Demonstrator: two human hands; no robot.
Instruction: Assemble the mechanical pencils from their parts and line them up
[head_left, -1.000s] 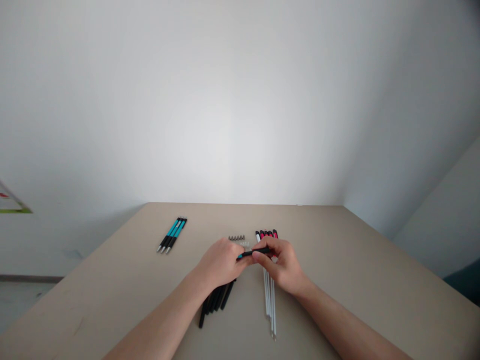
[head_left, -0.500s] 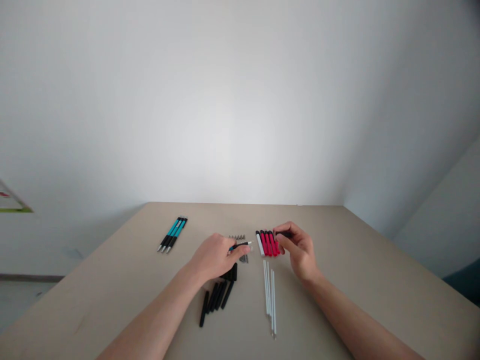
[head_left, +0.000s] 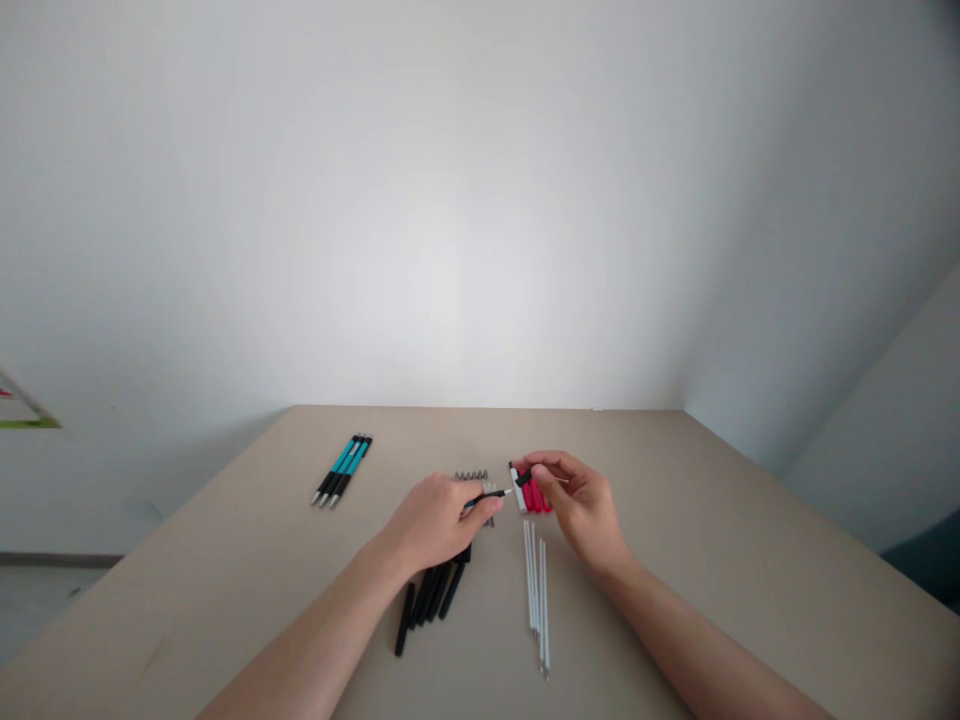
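My left hand (head_left: 442, 515) pinches a partly built pen (head_left: 491, 495), its dark end and thin white tip pointing right. Teal shows near my fingers; the palm hides the rest. Between thumb and fingers of my right hand (head_left: 574, 500) is a small black pen part (head_left: 523, 479), held just right of that white tip and apart from it. Behind this hand lie red pen barrels (head_left: 535, 498), partly covered, with a white barrel (head_left: 518, 492) at their left. Small springs (head_left: 472, 476) form a row beyond my left fingers.
Several black pen grips (head_left: 431, 595) lie below my left wrist. White refills (head_left: 537, 595) lie lengthwise in front of my right hand. At the table's (head_left: 247, 600) far left are three teal-and-black pens (head_left: 343, 470). A white wall (head_left: 465, 220) rises behind the table.
My right hand has moved left with the black pen part, from the right side of the red barrels to near the pen's tip. My left hand has barely shifted.
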